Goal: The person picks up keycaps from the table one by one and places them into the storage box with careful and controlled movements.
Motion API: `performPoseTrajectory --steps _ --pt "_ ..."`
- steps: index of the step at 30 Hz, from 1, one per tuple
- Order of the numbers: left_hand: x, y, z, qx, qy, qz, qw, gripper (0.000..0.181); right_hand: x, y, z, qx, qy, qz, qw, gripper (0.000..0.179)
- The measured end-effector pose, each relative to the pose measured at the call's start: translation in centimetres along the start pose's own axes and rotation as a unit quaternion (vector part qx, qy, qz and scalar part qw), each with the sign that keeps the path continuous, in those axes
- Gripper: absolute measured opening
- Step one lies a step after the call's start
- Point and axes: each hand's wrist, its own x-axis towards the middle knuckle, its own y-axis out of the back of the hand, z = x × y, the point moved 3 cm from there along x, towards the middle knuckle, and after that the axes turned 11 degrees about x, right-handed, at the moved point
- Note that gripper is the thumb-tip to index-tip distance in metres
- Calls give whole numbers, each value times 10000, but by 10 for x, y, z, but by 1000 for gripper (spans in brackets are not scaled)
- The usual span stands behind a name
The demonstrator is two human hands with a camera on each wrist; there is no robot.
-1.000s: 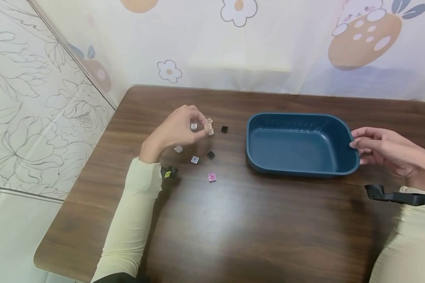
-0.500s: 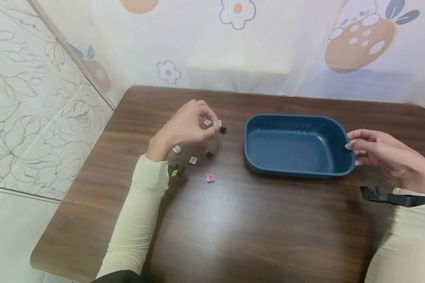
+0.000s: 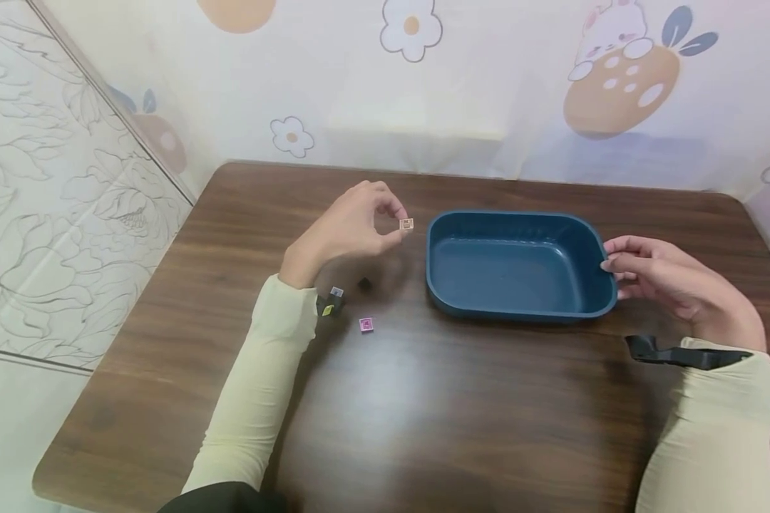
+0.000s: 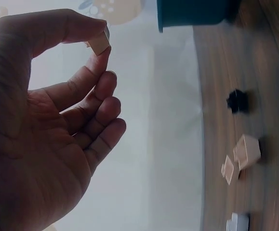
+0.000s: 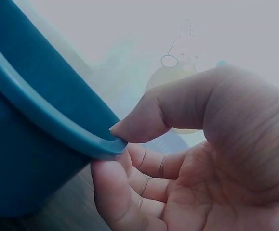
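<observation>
One blue tub [image 3: 503, 271] stands on the table [image 3: 488, 399]; the right hand [image 3: 686, 281] grips its right rim. One beige block [image 3: 407, 224] is raised near the tub's left end, pinched between thumb and forefinger of the left hand [image 3: 349, 224]. One pink block [image 3: 366, 325] lies on the table.

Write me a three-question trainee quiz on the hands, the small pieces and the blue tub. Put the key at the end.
1. What does the right hand hold?
A) the table edge
B) the blue tub
C) a black piece

2. True or false: the beige piece in the left hand is inside the blue tub.

3. Fill in: in the head view, the lowest loose piece on show is coloured ____.

Key: 1. B, by its rim. 2. False; it is held outside. 3. Pink.
</observation>
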Motion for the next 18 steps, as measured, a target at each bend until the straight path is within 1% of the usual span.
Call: performPoseTrajectory --steps 8,11,15,18 --pt "12 -10 9 12 -96 50 9999 19 2 -8 -1 167 -25 -10 9999 18" --pt "17 -14 14 -74 -178 65 9998 18 2 -8 -1 178 -34 -2 9998 17" --pt "25 -22 22 -147 -281 -41 9995 17 0 -6 -1 228 -54 56 9997 18" --pt "31 -28 27 -77 -319 -171 9993 17 -2 -3 0 283 -77 88 9995 20"
